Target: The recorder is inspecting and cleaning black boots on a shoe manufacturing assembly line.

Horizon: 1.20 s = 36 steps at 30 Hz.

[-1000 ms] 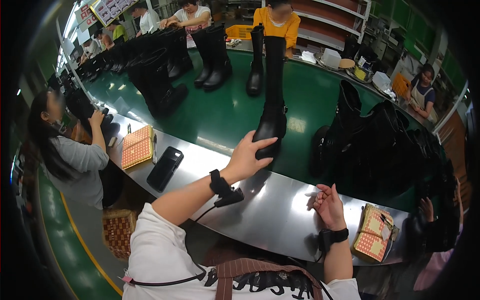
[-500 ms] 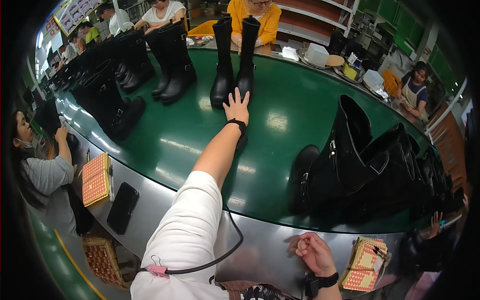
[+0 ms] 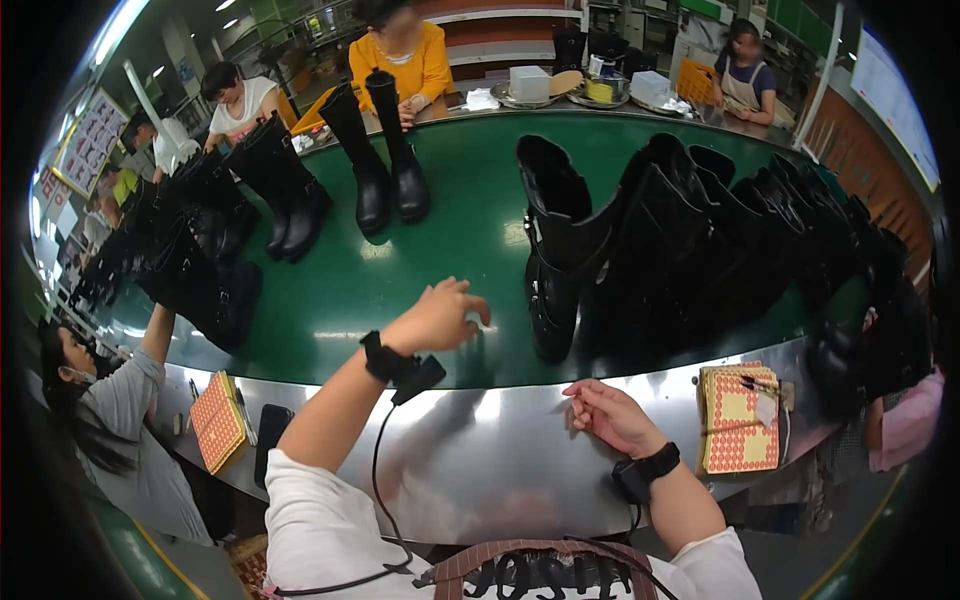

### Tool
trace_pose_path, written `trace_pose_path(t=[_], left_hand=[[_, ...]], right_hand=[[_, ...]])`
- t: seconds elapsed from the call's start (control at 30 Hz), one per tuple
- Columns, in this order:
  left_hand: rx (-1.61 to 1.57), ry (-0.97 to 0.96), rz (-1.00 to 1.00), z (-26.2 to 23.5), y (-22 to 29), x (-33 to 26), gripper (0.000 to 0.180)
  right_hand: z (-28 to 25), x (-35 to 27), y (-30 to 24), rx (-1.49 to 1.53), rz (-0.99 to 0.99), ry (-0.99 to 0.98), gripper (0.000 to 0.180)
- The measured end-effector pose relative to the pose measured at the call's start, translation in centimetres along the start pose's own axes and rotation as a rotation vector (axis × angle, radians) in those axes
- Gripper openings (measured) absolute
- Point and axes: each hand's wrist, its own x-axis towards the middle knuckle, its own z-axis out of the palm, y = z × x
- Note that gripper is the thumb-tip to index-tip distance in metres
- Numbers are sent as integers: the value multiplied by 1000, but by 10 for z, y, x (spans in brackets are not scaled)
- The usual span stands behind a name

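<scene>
Left hand (image 3: 440, 315), fingers loosely curled and holding nothing certain (a pale scrap shows at its fingertips), hovers at frame centre beside the tall black leather boot (image 3: 560, 250) standing right of centre on the green conveyor belt (image 3: 420, 260). Right hand (image 3: 610, 415) rests half-open on the steel tabletop (image 3: 480, 450). Boot likely heavy-soled, shaft floppy; grip the ankle.

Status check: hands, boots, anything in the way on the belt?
Left hand empty, over green belt. Right hand on steel ledge. Nearest boot upright, untouched.

Tall boots (image 3: 560, 250) stand on the conveyor belt (image 3: 450, 250) at frame centre and right; two boots (image 3: 385, 150) stand upper left. The sticker pad (image 3: 738, 420) lies on the bench (image 3: 480, 460), lower right.
</scene>
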Motion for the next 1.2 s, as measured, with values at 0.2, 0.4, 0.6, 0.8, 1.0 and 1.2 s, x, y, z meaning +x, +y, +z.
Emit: trace_pose_path(t=[0.2,0.4,0.6,0.8,1.0,1.2], left_hand=[[-97,411,48,23,154,-20,74],[-319,819,-330,24,218,86,101],[-253,1102,-274,35,199,118,52],[-571,1246,-295,12,107,76,46],[-406,1392,-337,-24,26,0,42],[-234,1625,-210,-42,-60,-46,33]], right_hand=[[-5,0,4,42,-23,16,24],[-10,0,10,120,-124,7,17],[-16,3,12,54,-54,-3,21],[-8,0,6,-54,-48,-15,23],[0,-3,4,-115,-58,0,23],[-3,-1,4,-88,-41,-10,21]])
